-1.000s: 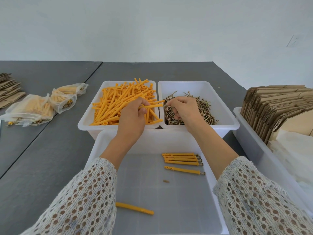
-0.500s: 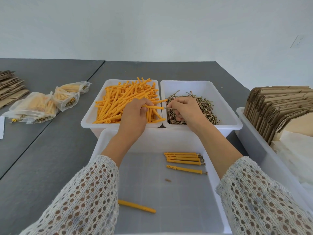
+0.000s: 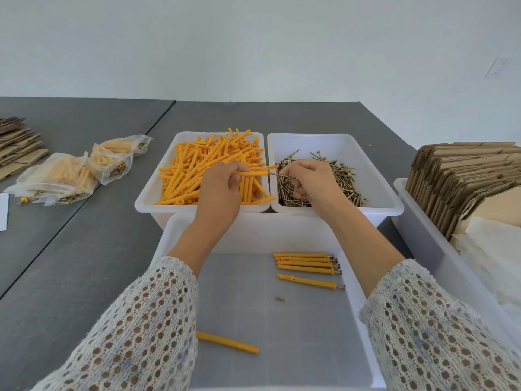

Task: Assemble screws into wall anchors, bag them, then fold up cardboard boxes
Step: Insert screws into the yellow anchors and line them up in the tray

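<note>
Above the 2 bins, left hand (image 3: pixel 220 190) grips an anchor (image 3: pixel 253 174) in curled fingers; right hand (image 3: pixel 310 182) pinches a screw (image 3: pixel 282 175) at its end. 5 assembled anchors (image 3: pixel 306 262) lie in the near tray (image 3: pixel 363 320).

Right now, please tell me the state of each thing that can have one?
Left hand: holds one orange anchor.
Right hand: pinches a screw, tip at the anchor's end.
Near bin: five assembled anchors, one bare anchor.
Bags: filled.
Cardboard boxes: flat.
</note>
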Motion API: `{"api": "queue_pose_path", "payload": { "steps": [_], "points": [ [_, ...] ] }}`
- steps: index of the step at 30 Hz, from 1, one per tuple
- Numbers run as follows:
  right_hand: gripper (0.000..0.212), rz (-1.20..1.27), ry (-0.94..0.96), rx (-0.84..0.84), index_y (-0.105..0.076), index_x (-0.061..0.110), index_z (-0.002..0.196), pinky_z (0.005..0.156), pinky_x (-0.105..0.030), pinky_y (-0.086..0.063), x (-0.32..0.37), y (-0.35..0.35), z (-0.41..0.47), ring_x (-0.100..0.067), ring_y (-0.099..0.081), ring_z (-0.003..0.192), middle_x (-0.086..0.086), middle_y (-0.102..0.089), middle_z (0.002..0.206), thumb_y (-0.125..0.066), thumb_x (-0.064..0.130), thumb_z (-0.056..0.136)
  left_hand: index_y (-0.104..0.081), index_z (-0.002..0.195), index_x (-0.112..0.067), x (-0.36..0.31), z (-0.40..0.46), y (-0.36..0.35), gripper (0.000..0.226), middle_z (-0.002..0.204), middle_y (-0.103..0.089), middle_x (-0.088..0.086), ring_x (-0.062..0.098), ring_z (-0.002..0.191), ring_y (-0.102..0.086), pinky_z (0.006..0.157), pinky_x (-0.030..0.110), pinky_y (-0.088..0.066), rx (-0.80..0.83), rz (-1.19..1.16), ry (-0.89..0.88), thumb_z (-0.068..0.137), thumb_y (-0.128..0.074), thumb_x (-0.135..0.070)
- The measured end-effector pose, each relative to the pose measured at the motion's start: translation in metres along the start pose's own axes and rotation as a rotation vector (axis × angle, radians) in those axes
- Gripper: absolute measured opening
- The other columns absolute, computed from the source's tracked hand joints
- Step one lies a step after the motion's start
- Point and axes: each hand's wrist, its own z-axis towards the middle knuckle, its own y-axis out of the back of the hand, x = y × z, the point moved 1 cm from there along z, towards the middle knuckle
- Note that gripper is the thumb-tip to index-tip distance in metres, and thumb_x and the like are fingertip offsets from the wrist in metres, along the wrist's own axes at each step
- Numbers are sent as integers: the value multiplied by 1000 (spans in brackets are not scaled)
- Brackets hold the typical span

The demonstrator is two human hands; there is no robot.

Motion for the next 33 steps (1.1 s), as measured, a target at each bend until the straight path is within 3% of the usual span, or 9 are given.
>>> {"api": "queue_pose_path", "payload": {
  "steps": [8,12,15,16,19,24,27,31,33],
  "points": [
    [15,0,19,25,-71,2,81,45,-21,-34,1,0,-3,-8,-33,43,-1,-39,53,-58,1,88,-72,104,-16,1,0,0,33,103,-64,2,13,98,-52,76,15,-35,14,18,-20,97,-48,5],
    [20,-40,32,95,-71,4,78,42,-21,-33,2,-3,-5,-9,-32,42,-1,-42,50,-57,1,91,-69,94,-24,-4,-2,-3,37,96,-61,-7,14,98,-53,87,30,-41,55,39,-70,96,-48,6],
    [21,-30,30,94,-71,4,79,43,-22,-33,2,-3,-5,-10,-32,43,-3,-41,53,-54,2,92,-71,94,-20,-7,-3,0,34,82,-60,-20,-8,93,-53,85,9,-37,52,-2,-108,94,-50,6],
    [22,-31,27,92,-70,5,80,43,-22,-33,2,-4,-5,-10,-32,44,-2,-40,53,-52,3,93,-71,95,-20,-8,-3,0,31,82,-62,-21,-7,96,-54,88,11,-39,65,-4,-121,95,-51,4],
    [22,-22,11,98,-68,7,87,45,-25,-36,3,-9,-4,-12,-36,48,0,-42,59,-49,13,96,-69,103,-27,-13,-6,-4,24,90,-67,-16,16,103,-54,94,43,-42,141,77,-164,98,-53,-9],
    [37,-28,-2,63,-62,8,99,57,-27,-42,8,-19,-5,-16,-46,66,-7,-49,80,-35,33,105,-63,102,-28,-23,-16,-9,11,93,-66,-13,14,101,-54,88,36,-30,146,114,-288,97,-59,-20],
    [45,122,-62,98,-61,11,98,65,-30,-44,14,-20,-7,-17,-51,70,-5,-56,82,-29,41,106,-60,102,-30,-23,-16,-10,8,92,-63,-14,11,101,-51,85,32,-23,139,219,-344,97,-58,-25],
    [61,461,-111,207,-62,9,99,63,-31,-46,18,-20,-10,-20,-54,69,-10,-58,86,-23,56,103,-57,111,-23,-28,-19,-9,12,88,-58,-18,11,90,-52,83,34,-31,100,253,-393,101,-51,-19],
    [68,545,-129,176,-63,9,99,67,-33,-44,16,-15,-6,-22,-57,71,-10,-61,85,-22,62,100,-50,102,-20,-32,-18,-6,7,83,-64,-13,13,78,-58,78,34,-39,87,151,-361,105,-44,-16]
  ]
}}
